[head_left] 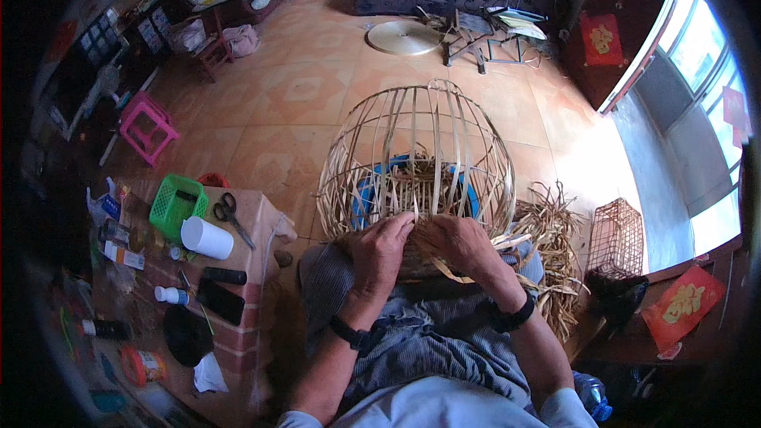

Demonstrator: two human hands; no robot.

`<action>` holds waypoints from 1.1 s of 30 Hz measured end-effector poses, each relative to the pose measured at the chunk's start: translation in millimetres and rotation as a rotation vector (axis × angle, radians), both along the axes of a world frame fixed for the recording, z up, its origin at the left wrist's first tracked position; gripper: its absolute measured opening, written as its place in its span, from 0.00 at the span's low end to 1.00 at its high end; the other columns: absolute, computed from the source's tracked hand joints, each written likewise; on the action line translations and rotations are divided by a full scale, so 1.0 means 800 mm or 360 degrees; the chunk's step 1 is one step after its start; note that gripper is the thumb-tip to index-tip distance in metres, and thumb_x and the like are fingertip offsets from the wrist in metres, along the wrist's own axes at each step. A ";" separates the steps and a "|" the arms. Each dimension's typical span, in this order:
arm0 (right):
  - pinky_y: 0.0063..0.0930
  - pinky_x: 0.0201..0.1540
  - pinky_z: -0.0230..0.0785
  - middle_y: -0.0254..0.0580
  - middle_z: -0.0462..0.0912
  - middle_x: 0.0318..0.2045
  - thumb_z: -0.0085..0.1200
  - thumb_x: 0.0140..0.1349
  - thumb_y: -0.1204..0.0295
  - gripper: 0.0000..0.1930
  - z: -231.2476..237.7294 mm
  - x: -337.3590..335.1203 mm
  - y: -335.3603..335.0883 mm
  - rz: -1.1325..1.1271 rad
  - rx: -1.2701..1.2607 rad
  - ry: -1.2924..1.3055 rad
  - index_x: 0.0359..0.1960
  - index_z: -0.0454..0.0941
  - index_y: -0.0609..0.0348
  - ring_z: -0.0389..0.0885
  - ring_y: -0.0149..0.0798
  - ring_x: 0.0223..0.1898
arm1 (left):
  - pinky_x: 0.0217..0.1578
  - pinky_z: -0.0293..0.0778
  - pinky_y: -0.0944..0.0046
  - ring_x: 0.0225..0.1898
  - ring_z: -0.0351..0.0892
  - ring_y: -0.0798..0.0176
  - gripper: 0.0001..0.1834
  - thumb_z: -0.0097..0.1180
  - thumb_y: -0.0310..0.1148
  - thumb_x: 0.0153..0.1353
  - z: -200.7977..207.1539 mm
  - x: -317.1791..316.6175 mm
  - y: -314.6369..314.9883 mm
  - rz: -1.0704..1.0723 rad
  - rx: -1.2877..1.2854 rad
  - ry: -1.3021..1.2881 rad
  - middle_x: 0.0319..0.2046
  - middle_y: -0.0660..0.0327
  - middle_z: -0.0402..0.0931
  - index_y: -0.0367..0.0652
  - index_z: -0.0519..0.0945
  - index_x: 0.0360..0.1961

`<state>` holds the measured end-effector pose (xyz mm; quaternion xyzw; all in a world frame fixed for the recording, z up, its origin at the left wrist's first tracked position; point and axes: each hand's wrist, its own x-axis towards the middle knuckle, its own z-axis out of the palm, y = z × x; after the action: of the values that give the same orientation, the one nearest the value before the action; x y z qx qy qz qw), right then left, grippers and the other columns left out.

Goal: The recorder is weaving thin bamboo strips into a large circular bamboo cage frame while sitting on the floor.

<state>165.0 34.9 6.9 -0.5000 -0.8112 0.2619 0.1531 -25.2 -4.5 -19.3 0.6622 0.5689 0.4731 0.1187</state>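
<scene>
A large, open-ribbed woven basket (414,115) of pale strips stands in front of my knees, its near edge at my lap. My left hand (380,252) is closed at that near edge, thumb and fingertips pinching a thin pale weaving strip (416,204). Just beside it, my right hand (460,246) is closed on the weaving at the same edge; a loose strip trails below its wrist. The fingertips hide the exact spot being worked. Through the ribs a blue round rim (361,198) shows.
A bundle of dry strips (555,238) lies right of the basket, near a wire cage (614,234). At left, a covered table (246,301) bears scissors (230,210), a green basket (176,206) and a white cup (208,238). A pink stool (148,128) stands beyond.
</scene>
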 end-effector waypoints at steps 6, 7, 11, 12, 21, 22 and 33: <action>0.57 0.38 0.78 0.58 0.85 0.29 0.58 0.74 0.59 0.14 -0.014 -0.001 -0.015 0.0034 0.0236 -0.0082 0.40 0.83 0.58 0.87 0.65 0.36 | 0.42 0.86 0.54 0.41 0.91 0.50 0.10 0.70 0.27 0.64 -0.023 0.000 0.004 -0.0045 0.0128 0.0009 0.39 0.55 0.89 0.43 0.87 0.46; 0.57 0.36 0.78 0.58 0.85 0.28 0.57 0.74 0.60 0.13 -0.013 0.000 -0.023 0.0033 0.0257 -0.0081 0.40 0.83 0.58 0.87 0.64 0.34 | 0.42 0.86 0.54 0.41 0.91 0.50 0.09 0.70 0.26 0.64 -0.029 -0.002 0.005 -0.0068 0.0162 -0.0003 0.39 0.55 0.89 0.43 0.87 0.46; 0.55 0.31 0.76 0.56 0.84 0.25 0.56 0.74 0.64 0.10 0.022 0.017 -0.049 -0.0006 0.0278 -0.0104 0.39 0.82 0.57 0.86 0.63 0.29 | 0.46 0.85 0.54 0.45 0.90 0.49 0.09 0.69 0.24 0.64 -0.030 -0.029 0.009 -0.0327 0.0194 0.0171 0.43 0.54 0.89 0.42 0.87 0.45; 0.54 0.30 0.76 0.56 0.84 0.25 0.56 0.74 0.65 0.10 0.031 0.030 -0.051 -0.0031 0.0270 -0.0125 0.39 0.82 0.57 0.86 0.62 0.29 | 0.46 0.85 0.54 0.45 0.90 0.49 0.09 0.67 0.24 0.64 -0.026 -0.037 0.012 -0.0392 0.0209 0.0251 0.44 0.54 0.89 0.42 0.87 0.46; 0.51 0.34 0.75 0.54 0.84 0.29 0.63 0.70 0.64 0.12 0.016 0.083 -0.059 -0.0352 0.0353 -0.0091 0.34 0.82 0.60 0.86 0.61 0.32 | 0.46 0.83 0.51 0.45 0.88 0.46 0.09 0.66 0.29 0.68 0.009 -0.037 0.009 -0.0457 -0.0141 0.0379 0.43 0.54 0.88 0.43 0.86 0.48; 0.50 0.34 0.75 0.53 0.85 0.30 0.63 0.70 0.64 0.12 0.015 0.087 -0.058 -0.0345 0.0371 -0.0090 0.35 0.83 0.60 0.86 0.60 0.33 | 0.46 0.83 0.50 0.45 0.88 0.45 0.09 0.66 0.30 0.69 0.014 -0.035 0.009 -0.0438 -0.0222 0.0376 0.43 0.54 0.88 0.43 0.86 0.48; 0.47 0.55 0.71 0.46 0.77 0.44 0.67 0.58 0.65 0.20 -0.006 0.030 -0.080 -0.0053 0.0765 -0.0024 0.50 0.81 0.57 0.77 0.52 0.50 | 0.52 0.83 0.57 0.51 0.90 0.50 0.15 0.63 0.28 0.71 0.018 -0.037 0.022 -0.0621 -0.0464 -0.0023 0.49 0.52 0.90 0.46 0.88 0.57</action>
<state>189.0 -28.7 2.5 -0.4645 -0.8429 0.0550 0.2660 -55.2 13.3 -4.9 0.7321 0.4916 0.3586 0.3063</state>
